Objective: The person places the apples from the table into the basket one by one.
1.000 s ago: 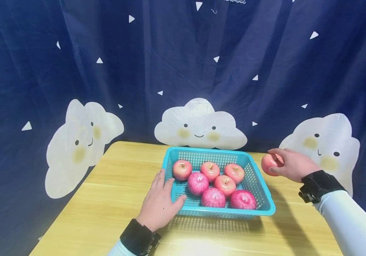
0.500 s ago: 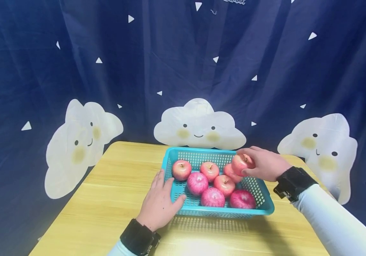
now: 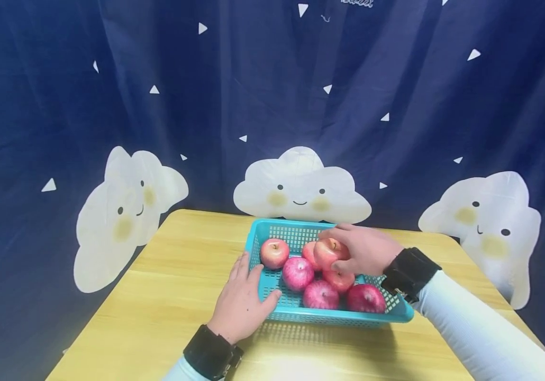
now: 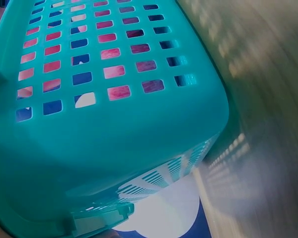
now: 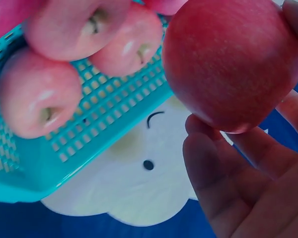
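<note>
Over the basket, my right hand (image 3: 368, 248) grips a red apple (image 3: 329, 253) between its thumb and fingers. In the right wrist view this apple (image 5: 233, 64) is large and close, with fingertips around its side. A turquoise plastic basket (image 3: 334, 317) stands below, with a pale red apple (image 3: 274, 253) at its back left. A pink striped apple (image 3: 298, 273) and a second striped apple (image 3: 321, 295) lie near its middle. My left hand (image 3: 239, 304) rests at the basket's left rim, fingers straight and thumb spread toward the front corner. The right hand hides part of the basket's back right.
The basket sits on a light wooden table (image 3: 158, 296). A dark blue curtain (image 3: 272, 79) with white cloud prints hangs behind the table's back edge. In the left wrist view, the basket's slotted wall (image 4: 129, 129) fills much of the picture.
My right hand has carried the apple leftward, from beside the basket's right side to over the apples near its middle. The left hand has stayed at the left rim.
</note>
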The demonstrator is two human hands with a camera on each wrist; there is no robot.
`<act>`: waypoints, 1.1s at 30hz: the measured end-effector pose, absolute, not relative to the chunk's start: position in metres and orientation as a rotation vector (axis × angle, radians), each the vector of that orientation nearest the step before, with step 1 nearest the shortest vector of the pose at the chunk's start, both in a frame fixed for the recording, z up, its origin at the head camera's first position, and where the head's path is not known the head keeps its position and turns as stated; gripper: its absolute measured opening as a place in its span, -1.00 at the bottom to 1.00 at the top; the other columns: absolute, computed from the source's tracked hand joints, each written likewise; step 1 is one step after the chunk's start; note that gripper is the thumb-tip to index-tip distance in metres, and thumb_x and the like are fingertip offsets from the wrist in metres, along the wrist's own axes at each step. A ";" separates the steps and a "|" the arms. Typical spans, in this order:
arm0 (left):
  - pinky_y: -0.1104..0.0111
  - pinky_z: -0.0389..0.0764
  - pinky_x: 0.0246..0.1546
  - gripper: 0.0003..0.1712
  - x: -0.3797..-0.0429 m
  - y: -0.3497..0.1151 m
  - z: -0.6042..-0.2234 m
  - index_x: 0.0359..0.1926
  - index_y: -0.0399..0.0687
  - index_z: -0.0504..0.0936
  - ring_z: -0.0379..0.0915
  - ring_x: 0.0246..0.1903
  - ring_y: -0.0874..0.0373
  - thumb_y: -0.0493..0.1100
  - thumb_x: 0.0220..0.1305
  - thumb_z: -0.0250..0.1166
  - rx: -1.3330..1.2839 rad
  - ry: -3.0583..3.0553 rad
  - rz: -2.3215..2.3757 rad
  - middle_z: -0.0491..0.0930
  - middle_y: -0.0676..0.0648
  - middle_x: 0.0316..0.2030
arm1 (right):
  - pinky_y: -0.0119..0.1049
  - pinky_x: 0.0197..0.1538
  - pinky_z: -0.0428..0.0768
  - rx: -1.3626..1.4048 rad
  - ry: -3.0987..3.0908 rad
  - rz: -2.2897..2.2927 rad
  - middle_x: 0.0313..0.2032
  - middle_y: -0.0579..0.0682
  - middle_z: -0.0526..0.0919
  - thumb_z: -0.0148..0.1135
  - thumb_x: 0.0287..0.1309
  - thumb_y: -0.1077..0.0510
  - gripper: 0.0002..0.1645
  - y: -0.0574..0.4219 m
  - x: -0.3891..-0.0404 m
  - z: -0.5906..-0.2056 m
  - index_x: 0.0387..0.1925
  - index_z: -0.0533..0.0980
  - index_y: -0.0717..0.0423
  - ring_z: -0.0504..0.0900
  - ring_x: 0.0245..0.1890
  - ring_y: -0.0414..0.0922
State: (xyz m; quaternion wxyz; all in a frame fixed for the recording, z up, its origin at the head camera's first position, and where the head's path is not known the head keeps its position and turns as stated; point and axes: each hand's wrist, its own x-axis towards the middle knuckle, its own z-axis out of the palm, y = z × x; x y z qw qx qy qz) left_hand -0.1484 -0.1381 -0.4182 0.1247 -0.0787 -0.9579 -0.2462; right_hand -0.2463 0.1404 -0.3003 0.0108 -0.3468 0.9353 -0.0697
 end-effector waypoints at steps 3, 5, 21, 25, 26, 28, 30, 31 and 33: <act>-0.09 0.34 0.31 -0.17 -0.148 -0.139 -0.418 0.31 -0.22 0.49 -0.01 0.49 -0.24 0.33 0.29 0.22 -0.228 -2.784 -0.722 0.10 -0.35 0.50 | -0.22 -0.15 0.60 -1.185 2.913 -0.201 -0.02 -0.24 0.56 0.57 -0.11 -0.13 -0.26 0.130 -0.244 -0.300 0.20 0.54 -0.33 0.56 -0.21 -0.24; -0.09 0.34 0.31 -0.17 -0.149 -0.139 -0.417 0.30 -0.23 0.49 0.00 0.49 -0.24 0.32 0.28 0.23 -0.233 -2.776 -0.719 0.10 -0.36 0.49 | -0.24 -0.16 0.60 -1.269 2.912 -0.203 -0.04 -0.28 0.56 0.58 -0.11 -0.12 -0.28 0.124 -0.243 -0.302 0.17 0.55 -0.33 0.55 -0.22 -0.26; -0.10 0.37 0.29 -0.16 -0.147 -0.139 -0.417 0.31 -0.26 0.48 -0.03 0.50 -0.26 0.33 0.32 0.18 -0.231 -2.780 -0.720 0.07 -0.37 0.51 | -0.27 -0.17 0.57 -1.568 2.679 -0.156 -0.02 -0.25 0.56 0.53 -0.02 -0.08 -0.29 0.064 -0.238 -0.321 0.22 0.54 -0.23 0.52 -0.26 -0.23; -0.10 0.37 0.28 -0.16 -0.147 -0.139 -0.418 0.31 -0.25 0.48 -0.03 0.49 -0.25 0.34 0.33 0.18 -0.233 -2.772 -0.717 0.09 -0.36 0.50 | -0.29 -0.22 0.54 -1.639 2.639 -0.162 -0.04 -0.22 0.57 0.57 -0.04 -0.06 -0.29 0.055 -0.239 -0.328 0.21 0.56 -0.17 0.50 -0.33 -0.22; -0.10 0.37 0.28 -0.17 -0.147 -0.139 -0.418 0.31 -0.25 0.48 -0.02 0.49 -0.26 0.34 0.33 0.18 -0.237 -2.768 -0.715 0.09 -0.37 0.50 | -0.30 -0.28 0.52 -1.650 2.639 -0.155 -0.08 -0.21 0.56 0.57 -0.05 -0.07 -0.29 0.054 -0.238 -0.329 0.20 0.56 -0.17 0.49 -0.38 -0.23; -0.10 0.38 0.28 -0.17 -0.148 -0.139 -0.418 0.31 -0.23 0.48 -0.02 0.49 -0.26 0.33 0.32 0.18 -0.242 -2.768 -0.715 0.10 -0.37 0.50 | -0.29 -0.41 0.46 -1.645 2.643 -0.126 -0.20 -0.24 0.53 0.58 -0.06 -0.10 -0.28 0.052 -0.237 -0.332 0.21 0.56 -0.21 0.45 -0.49 -0.24; -0.11 0.38 0.28 -0.18 -0.148 -0.139 -0.418 0.31 -0.20 0.47 -0.03 0.49 -0.25 0.34 0.32 0.18 -0.241 -2.773 -0.722 0.09 -0.36 0.50 | -0.29 -0.52 0.38 -1.627 2.653 -0.084 -0.27 -0.26 0.51 0.57 -0.05 -0.16 -0.27 0.049 -0.236 -0.334 0.22 0.55 -0.27 0.40 -0.58 -0.26; -0.11 0.38 0.28 -0.18 -0.148 -0.139 -0.418 0.32 -0.18 0.47 -0.04 0.50 -0.25 0.34 0.31 0.18 -0.237 -2.779 -0.725 0.09 -0.35 0.50 | -0.28 -0.56 0.35 -1.614 2.658 -0.065 -0.29 -0.28 0.51 0.56 -0.06 -0.17 -0.26 0.048 -0.236 -0.335 0.22 0.54 -0.30 0.40 -0.59 -0.27; -0.12 0.37 0.28 -0.18 -0.148 -0.139 -0.418 0.34 -0.14 0.46 -0.06 0.51 -0.23 0.35 0.31 0.18 -0.230 -2.793 -0.738 0.07 -0.34 0.51 | -0.30 -0.53 0.38 -1.619 2.644 -0.047 -0.24 -0.32 0.57 0.56 -0.05 -0.16 -0.26 0.046 -0.236 -0.338 0.22 0.53 -0.31 0.48 -0.51 -0.30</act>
